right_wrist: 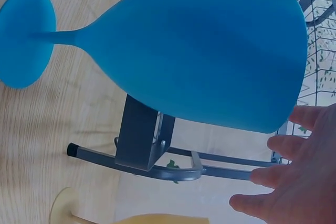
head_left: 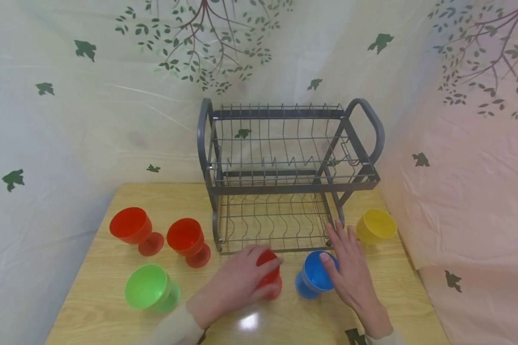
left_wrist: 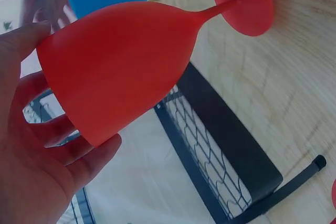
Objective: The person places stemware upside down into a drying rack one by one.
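Note:
My left hand [head_left: 241, 278] grips a red plastic goblet [head_left: 268, 271] around its rim, thumb on one side and fingers on the other. In the left wrist view the bowl of this red goblet [left_wrist: 123, 66] fills the middle, its round foot at the wood. To the right stands a blue goblet [head_left: 318, 272]. My right hand [head_left: 353, 271] reaches over its right side with fingers stretched forward and the thumb above the rim. The right wrist view shows the blue goblet [right_wrist: 205, 53] large, with the fingertips [right_wrist: 281, 145] right by its rim.
A dark two-tier dish rack [head_left: 285, 188] stands behind both hands. At the left are two more red goblets, one farther out [head_left: 131, 226] and one nearer [head_left: 185, 238], plus a green goblet [head_left: 148, 287]. A yellow goblet [head_left: 377, 226] stands right of the rack on the wooden table [head_left: 319, 326].

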Demonstrator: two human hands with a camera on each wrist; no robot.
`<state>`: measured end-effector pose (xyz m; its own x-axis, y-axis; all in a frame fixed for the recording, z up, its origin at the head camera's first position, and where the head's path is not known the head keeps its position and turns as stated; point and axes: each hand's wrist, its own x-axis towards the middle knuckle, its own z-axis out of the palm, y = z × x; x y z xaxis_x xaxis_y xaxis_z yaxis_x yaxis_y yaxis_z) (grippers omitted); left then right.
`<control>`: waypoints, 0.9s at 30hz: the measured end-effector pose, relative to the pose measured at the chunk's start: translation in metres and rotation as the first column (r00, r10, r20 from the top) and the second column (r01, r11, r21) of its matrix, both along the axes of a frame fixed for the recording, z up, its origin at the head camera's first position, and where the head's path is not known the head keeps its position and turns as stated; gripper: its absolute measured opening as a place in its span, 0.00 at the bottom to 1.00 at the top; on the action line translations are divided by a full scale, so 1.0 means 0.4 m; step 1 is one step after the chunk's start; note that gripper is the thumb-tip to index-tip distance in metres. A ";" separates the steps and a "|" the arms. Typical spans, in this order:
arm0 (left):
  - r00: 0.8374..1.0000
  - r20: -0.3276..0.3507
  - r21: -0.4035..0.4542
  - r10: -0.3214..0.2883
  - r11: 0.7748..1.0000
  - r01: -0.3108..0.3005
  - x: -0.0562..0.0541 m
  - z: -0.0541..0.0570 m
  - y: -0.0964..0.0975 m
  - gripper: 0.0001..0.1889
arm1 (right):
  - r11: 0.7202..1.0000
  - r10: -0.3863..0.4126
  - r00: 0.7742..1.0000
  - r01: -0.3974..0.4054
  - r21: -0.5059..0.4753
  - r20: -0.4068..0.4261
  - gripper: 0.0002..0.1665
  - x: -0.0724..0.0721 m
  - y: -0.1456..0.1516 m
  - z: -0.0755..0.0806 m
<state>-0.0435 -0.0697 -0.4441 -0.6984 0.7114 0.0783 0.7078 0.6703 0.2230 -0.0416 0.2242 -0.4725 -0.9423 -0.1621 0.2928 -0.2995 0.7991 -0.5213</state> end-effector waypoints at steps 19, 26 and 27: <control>0.985 0.024 0.216 0.173 0.961 -0.174 0.025 0.062 -0.102 0.30 | 1.000 0.024 0.999 -0.024 -0.020 -0.041 0.39 0.006 -0.017 0.017; 0.967 0.069 0.275 0.246 0.927 -0.255 0.033 0.076 -0.136 0.34 | 0.999 0.033 0.998 -0.034 -0.023 -0.055 0.39 0.007 -0.026 0.022; 0.964 0.075 0.284 0.256 0.921 -0.267 0.033 0.076 -0.140 0.34 | 0.999 0.034 0.998 -0.035 -0.023 -0.059 0.39 0.007 -0.027 0.023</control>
<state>-0.0302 -0.1258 -0.4135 -0.8627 0.4532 0.2244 0.5039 0.7331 0.4568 -0.0388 0.2132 -0.4632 -0.9175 -0.1865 0.3512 -0.3572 0.7750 -0.5214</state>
